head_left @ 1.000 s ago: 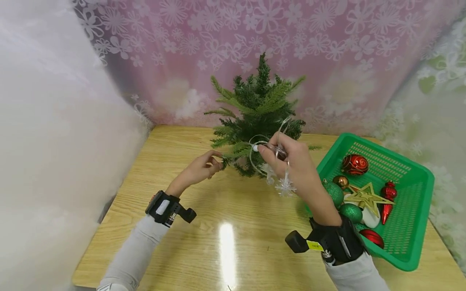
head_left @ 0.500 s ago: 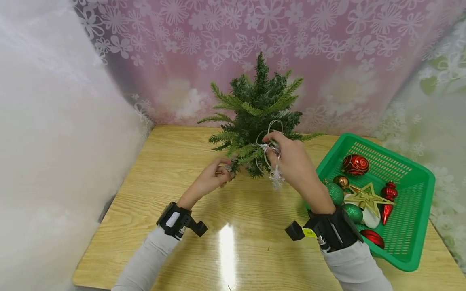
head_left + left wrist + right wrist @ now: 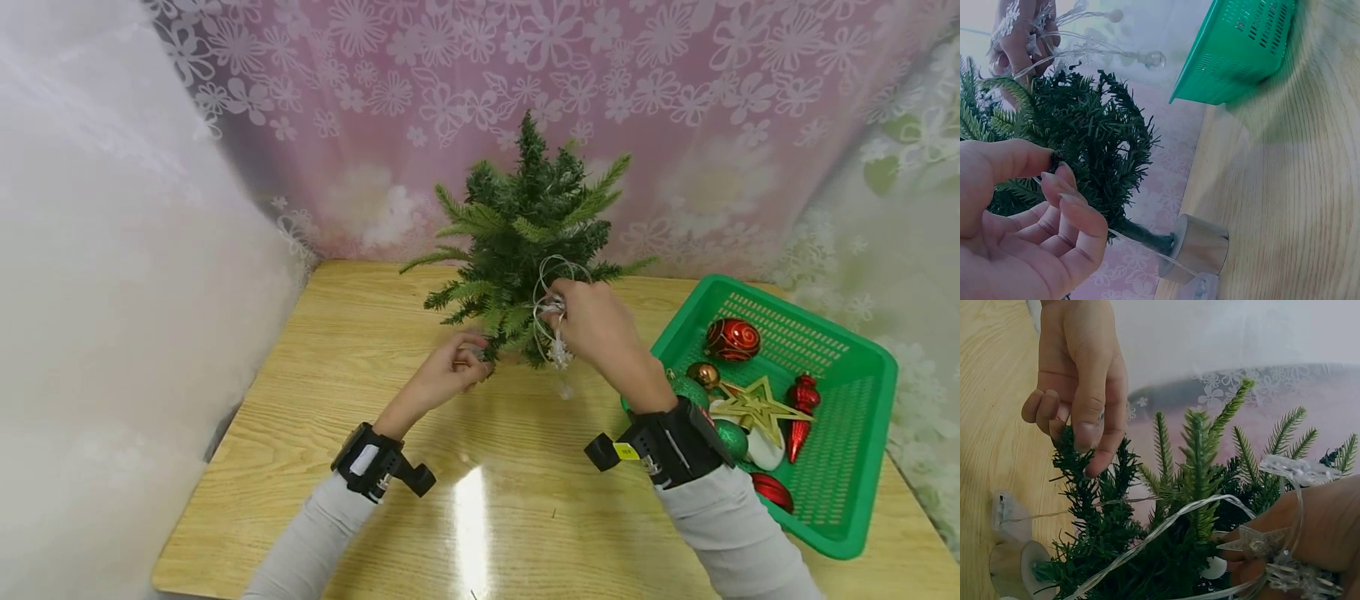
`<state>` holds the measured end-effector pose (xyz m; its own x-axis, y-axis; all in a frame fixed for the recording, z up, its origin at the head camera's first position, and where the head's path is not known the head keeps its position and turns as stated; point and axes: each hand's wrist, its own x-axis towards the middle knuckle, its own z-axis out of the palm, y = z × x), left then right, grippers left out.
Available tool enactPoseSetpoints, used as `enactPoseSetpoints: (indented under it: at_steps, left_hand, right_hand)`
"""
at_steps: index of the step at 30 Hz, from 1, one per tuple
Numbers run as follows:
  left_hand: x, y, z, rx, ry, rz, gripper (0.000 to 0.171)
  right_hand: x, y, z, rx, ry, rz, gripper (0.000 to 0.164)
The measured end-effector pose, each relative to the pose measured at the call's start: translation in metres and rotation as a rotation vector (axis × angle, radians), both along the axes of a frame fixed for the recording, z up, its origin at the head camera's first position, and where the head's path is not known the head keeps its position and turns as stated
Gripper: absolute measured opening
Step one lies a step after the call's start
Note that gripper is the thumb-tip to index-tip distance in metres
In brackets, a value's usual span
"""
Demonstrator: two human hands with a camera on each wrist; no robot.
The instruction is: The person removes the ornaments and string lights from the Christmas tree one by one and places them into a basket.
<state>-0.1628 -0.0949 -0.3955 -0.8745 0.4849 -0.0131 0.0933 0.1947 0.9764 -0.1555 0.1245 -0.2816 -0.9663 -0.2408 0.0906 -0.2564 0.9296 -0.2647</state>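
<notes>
A small artificial Christmas tree (image 3: 525, 225) stands upright on a round wooden base (image 3: 1202, 247). My left hand (image 3: 446, 373) pinches a low front branch tip (image 3: 1055, 161) between thumb and fingers. A thin light wire runs past that hand toward a clear box (image 3: 1013, 515) beside the base. My right hand (image 3: 600, 329) holds the bunched string lights (image 3: 558, 352) against the front right of the tree. Snowflake, star (image 3: 1254, 542) and round bulb (image 3: 1155, 60) shapes dangle from their loops. Part of the bundle is hidden inside the right fingers.
On the right, a green basket (image 3: 847, 483) holds several ornaments, including a red swirl ball (image 3: 732, 339), a gold star (image 3: 757, 410) and a red drop ornament (image 3: 800, 417). The wooden table (image 3: 360, 333) meets a pink floral curtain (image 3: 450, 100) behind the tree.
My left hand has shifted right and slightly toward me along the low front branches. The right hand has moved a little with the lights, and the tree top has tipped slightly left.
</notes>
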Motion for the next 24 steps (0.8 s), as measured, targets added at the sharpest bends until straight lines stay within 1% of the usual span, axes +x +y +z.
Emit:
enactPoseSetpoints:
  at_steps: [3,8,11,13,16,19,24]
  left_hand:
    - [0.000,0.001,0.000,-0.005,0.009,0.009,0.042]
    - [0.001,0.003,-0.001,-0.005,0.018,0.015,0.043]
    - [0.001,0.003,-0.001,-0.004,0.028,0.010,0.040]
    - [0.002,0.003,-0.001,-0.008,0.034,0.008,0.037]
    - [0.002,0.004,-0.002,-0.014,0.039,0.012,0.033]
    - [0.002,0.004,-0.003,-0.013,0.047,0.018,0.031]
    - [0.002,0.005,-0.005,-0.007,0.071,0.004,0.030]
  right_hand:
    - [-0.001,0.002,0.002,0.011,-0.030,0.014,0.033]
    - [-0.003,0.003,0.006,0.023,-0.114,0.004,0.039]
    - [-0.003,0.003,0.008,0.002,-0.128,-0.002,0.038]
    - [-0.002,0.002,0.009,-0.028,-0.113,-0.004,0.035]
    - [-0.001,0.000,0.010,-0.062,-0.066,0.013,0.032]
    - [-0.001,-0.006,0.011,-0.065,-0.009,0.060,0.032]
    - [0.003,-0.012,0.010,-0.076,0.069,0.140,0.030]
